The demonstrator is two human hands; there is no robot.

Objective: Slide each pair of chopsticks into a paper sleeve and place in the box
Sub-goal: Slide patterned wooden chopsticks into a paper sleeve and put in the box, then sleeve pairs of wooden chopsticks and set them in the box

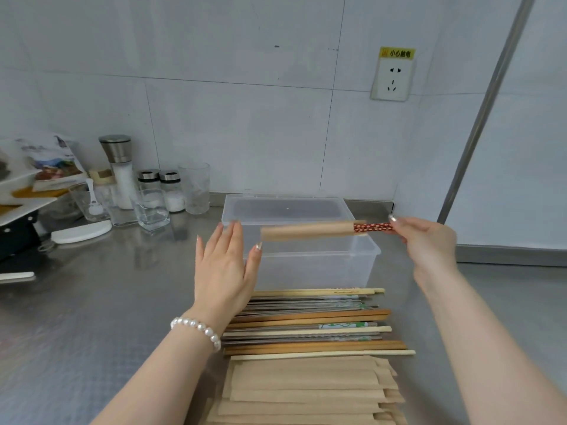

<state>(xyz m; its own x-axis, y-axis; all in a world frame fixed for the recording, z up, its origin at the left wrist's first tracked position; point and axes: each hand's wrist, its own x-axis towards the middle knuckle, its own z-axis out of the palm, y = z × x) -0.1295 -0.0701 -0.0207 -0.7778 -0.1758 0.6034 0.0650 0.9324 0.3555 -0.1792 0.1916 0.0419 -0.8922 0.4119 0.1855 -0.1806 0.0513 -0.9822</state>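
1. Dropping the sleeved pair short of the box [306, 259] is judged the main risk: the right hand [429, 240] pinches only the patterned red tips of the chopsticks [372, 227], so the long sleeved end hangs unsupported and could dip or swing.
2. The paper sleeve [306, 232] could slide off toward 9 o'clock if the pair is tilted down on that side, since nothing is seen clamping paper to wood.
3. The sleeve's free end could be caught on the box's near rim if it is lowered at an angle.
4. The sleeved pair is held level in the air over the open clear box, which sits on the worktop [107, 302] at 12 o'clock from the stacks.
5. The left hand [224, 271] is open with fingers straight and apart, holding nothing; the sleeve's end lies just beside its thumb at 3 o'clock, and contact cannot be told.
6. The right hand is at 3 o'clock of the sleeve, with fingers closed on the exposed tips.
7. Loose chopsticks [313, 323] are laid in a row at 6 o'clock from the box, with the unused sleeves [306, 391] stacked nearer again.
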